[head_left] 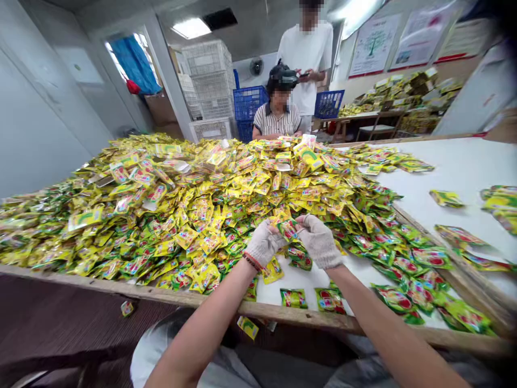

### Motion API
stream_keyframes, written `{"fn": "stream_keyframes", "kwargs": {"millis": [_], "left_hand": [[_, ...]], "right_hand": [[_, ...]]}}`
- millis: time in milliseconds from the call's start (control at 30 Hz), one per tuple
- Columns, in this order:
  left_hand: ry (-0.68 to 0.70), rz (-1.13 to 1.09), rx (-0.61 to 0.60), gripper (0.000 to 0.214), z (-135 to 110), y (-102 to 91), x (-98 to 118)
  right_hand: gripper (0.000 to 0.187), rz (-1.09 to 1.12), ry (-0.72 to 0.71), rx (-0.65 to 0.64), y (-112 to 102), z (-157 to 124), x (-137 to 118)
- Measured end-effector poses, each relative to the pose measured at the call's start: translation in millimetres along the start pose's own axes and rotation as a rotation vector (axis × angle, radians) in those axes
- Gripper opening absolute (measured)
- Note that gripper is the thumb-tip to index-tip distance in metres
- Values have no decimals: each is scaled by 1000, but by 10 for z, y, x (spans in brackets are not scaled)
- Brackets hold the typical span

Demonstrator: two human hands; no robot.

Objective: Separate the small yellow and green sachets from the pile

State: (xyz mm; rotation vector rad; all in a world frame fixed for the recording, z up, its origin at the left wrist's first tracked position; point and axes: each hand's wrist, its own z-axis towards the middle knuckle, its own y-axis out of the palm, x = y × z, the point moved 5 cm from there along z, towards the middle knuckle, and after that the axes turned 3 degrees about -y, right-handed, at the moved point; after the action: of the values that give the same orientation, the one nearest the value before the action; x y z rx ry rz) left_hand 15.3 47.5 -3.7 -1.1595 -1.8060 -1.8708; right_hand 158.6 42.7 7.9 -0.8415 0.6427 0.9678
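Note:
Both hands wear off-white knitted gloves that leave the fingertips bare. My left hand (264, 243) and my right hand (320, 241) are raised over the near edge of a large packet pile (210, 210). Between their fingertips is a small green and red snack packet (288, 228), gripped from both sides. Just below the hands another green packet (299, 257) lies on the white tabletop (269, 293), with a yellow packet (273, 270) to its left. Two more green packets, a left one (293, 298) and a right one (331, 300), rest by the front edge.
A wooden rim (161, 293) borders the table, and a wooden divider (440, 248) runs along the right. Green packets (428, 291) lie inside that corner; several others lie beyond it. Across the pile sits a person (277, 116), with another person (309, 59) standing behind. White crates (208, 81) are stacked at the back.

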Motion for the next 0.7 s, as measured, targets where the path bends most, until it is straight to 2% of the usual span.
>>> {"fn": "stream_keyframes", "kwargs": {"millis": [100, 167, 233, 333, 433, 533, 600, 633, 700], "left_hand": [[69, 141, 43, 40, 1, 24, 6], [75, 190, 55, 40, -4, 35, 0], [77, 189, 62, 40, -6, 38, -22], [144, 249, 100, 38, 17, 33, -58], [283, 660, 140, 29, 102, 90, 30], [663, 1175, 236, 28, 263, 283, 470], [913, 1385, 316, 14, 452, 448, 872], [972, 1460, 353, 18, 586, 518, 1067], [946, 1689, 382, 35, 911, 638, 1375]], "right_hand": [[20, -24, -65, 7, -1, -11, -33], [24, -27, -32, 36, -15, -23, -28], [34, -13, 59, 37, -9, -40, 0], [52, 29, 225, -47, 50, -65, 49], [50, 179, 363, -6, 24, -65, 81], [44, 490, 437, 38, -28, -42, 69], [43, 617, 467, 40, -57, -31, 45], [44, 632, 476, 35, -68, -28, 32], [45, 624, 486, 19, -75, -25, 10]]}}
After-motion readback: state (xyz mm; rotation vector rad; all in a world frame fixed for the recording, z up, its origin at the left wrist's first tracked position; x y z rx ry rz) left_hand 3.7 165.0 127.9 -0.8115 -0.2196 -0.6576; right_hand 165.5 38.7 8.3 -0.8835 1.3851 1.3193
